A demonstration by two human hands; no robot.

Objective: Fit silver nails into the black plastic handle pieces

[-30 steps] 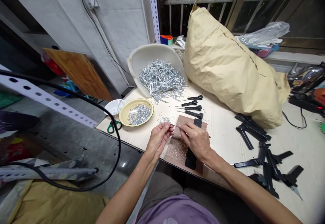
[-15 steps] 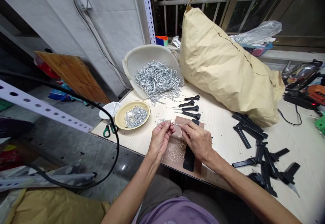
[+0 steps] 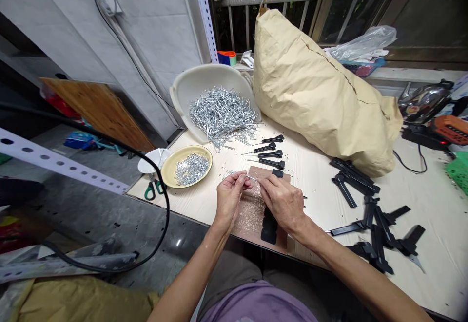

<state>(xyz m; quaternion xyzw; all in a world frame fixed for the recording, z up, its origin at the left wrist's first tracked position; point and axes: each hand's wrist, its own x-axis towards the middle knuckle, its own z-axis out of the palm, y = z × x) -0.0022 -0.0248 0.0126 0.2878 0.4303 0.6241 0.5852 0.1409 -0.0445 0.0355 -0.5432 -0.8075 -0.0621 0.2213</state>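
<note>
Above a brown board (image 3: 245, 217), a thin metal pin (image 3: 252, 178) spans the gap between my two hands. My left hand (image 3: 231, 193) is closed, thumb and fingertips pinching at the pin's left end; any small part there is too small to make out. My right hand (image 3: 282, 199) grips the other end in closed fingers, palm down. Just beyond them, several black-handled tools with thin metal shafts (image 3: 268, 155) lie in a row. Small metal rings (image 3: 227, 172) are scattered beside my left hand. Black flat pieces (image 3: 268, 232) rest along the board's right side.
A yellow dish (image 3: 168, 170) of small metal rings and a white basin (image 3: 183, 85) heaped with metal pins stand at left. Green-handled scissors (image 3: 149, 190) lie by the table edge. A big paper sack (image 3: 318, 83) fills the back; black plastic parts (image 3: 380, 229) lie right.
The view has shifted slightly, so everything on the table appears a little further left. Both hands keep their hold on the pin, with only slight finger movement.
</note>
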